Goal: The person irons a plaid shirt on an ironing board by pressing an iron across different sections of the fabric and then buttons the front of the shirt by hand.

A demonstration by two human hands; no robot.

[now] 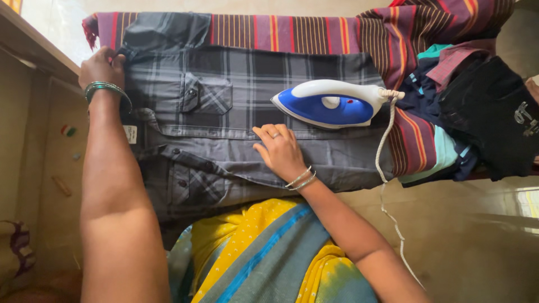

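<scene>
Grey plaid shirt (252, 120) is seen from the head camera, spread flat and buttoned across a striped maroon and purple cloth (314, 33) that covers the ironing surface. The shirt's collar end is gripped at the far left corner by the left hand (102, 67), whose fingers are closed on the fabric; green bangles are worn on that wrist. The right hand (279, 148) is laid flat and open on the shirt's lower front, fingers spread, with thin bangles at the wrist. Just beyond that hand, a blue and white iron (331, 104) is set down on the shirt, its white cord (384, 146) trailing over the near edge. A pile of folded clothes (471, 106) is heaped at the right end.
</scene>
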